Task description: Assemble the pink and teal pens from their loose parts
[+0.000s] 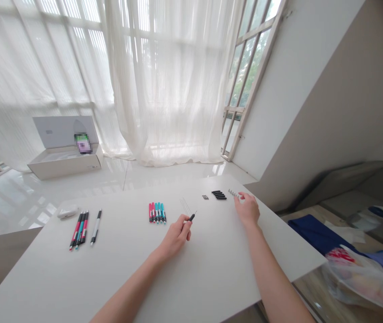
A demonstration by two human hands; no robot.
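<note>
My left hand [178, 232] is closed in a pinch around a black pen grip [191, 217], with a thin dark tip pointing up to the right. My right hand [248, 209] reaches to the far right of the table, thumb and forefinger slightly apart at the end of a row of small silvery coiled pieces [232, 193], which look like springs. Left of them lie several black pen grips [218, 195] and a small cluster of grey metal pieces [205, 197]. Several thin rods [185, 205] rest just beyond my left hand. Red and teal pen barrels [157, 213] lie side by side left of that hand.
At the white table's [110, 278] left lie red and teal pens [79, 230], a white and black pen [96, 227] and a white case [68, 211]. An open white box [66, 161] sits on the ledge behind. A plastic bag [363, 273] is beyond the right edge.
</note>
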